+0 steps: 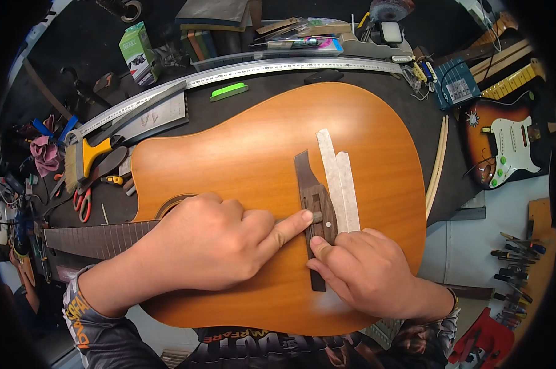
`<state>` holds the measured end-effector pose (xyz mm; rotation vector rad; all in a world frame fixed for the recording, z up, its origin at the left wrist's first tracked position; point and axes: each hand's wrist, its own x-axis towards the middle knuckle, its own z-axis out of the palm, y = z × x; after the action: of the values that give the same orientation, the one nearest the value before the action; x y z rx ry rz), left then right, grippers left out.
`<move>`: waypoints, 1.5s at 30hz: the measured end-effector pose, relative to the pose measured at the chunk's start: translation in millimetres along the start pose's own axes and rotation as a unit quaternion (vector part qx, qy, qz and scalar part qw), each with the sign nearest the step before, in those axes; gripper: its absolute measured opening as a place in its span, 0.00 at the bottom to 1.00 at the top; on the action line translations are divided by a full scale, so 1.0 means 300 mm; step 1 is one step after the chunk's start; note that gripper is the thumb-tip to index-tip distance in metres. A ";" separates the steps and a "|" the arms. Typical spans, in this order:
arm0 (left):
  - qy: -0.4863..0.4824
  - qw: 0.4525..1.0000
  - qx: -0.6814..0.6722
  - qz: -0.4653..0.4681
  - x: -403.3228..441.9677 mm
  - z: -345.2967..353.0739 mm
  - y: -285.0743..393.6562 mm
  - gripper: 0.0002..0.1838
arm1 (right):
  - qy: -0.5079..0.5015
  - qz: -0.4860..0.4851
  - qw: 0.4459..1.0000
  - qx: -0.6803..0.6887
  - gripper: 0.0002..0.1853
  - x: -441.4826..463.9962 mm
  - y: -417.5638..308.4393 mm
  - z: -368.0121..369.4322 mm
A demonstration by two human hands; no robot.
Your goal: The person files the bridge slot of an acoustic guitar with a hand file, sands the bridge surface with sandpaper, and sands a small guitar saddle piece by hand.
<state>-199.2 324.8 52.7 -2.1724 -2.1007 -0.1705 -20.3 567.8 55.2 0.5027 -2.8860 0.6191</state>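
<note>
An acoustic guitar body [259, 135] with an orange-brown top lies flat, its fretted neck [99, 240] pointing left. On the top is a dark wooden bridge [305, 169], with two strips of pale tape [340, 184] beside it on the right. My left hand [219, 243] reaches over the soundhole, its index finger stretched out and its tip on a small block [317, 217] at the bridge. My right hand [367, 267] is at the bridge's lower half, thumb and index finger close together at its edge; what they pinch, if anything, is hidden.
A long steel ruler [247, 72] curves behind the guitar, near a green-handled tool [228, 91]. A yellow-handled brush [93, 150] and red-handled scissors [83, 204] lie left. A sunburst electric guitar body [505, 147] is at the right.
</note>
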 end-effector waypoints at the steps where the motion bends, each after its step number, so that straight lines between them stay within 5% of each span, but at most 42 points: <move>1: 0.001 1.000 -0.004 -0.003 -0.006 -0.003 0.004 0.35 | 0.002 -0.002 1.000 0.001 0.12 0.001 -0.001 0.000; 21: -0.020 0.999 -0.025 -0.012 -0.005 -0.020 0.026 0.35 | -0.007 -0.008 1.000 0.009 0.12 -0.003 0.002 -0.011; 24: -0.019 0.999 -0.030 -0.009 0.002 -0.025 0.027 0.35 | 0.002 0.001 0.999 0.043 0.20 -0.016 0.009 0.000; 33: -0.040 0.999 -0.024 -0.010 -0.005 -0.045 0.047 0.37 | -0.012 0.004 0.998 0.053 0.09 -0.028 0.016 -0.016; 45: -0.032 0.999 -0.005 -0.013 -0.009 -0.035 0.071 0.39 | -0.024 0.080 0.985 0.151 0.11 -0.015 0.009 -0.033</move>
<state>-177.9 319.8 62.4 -2.1845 -2.1681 -0.1150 -16.5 575.6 62.3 0.3251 -2.9095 1.0959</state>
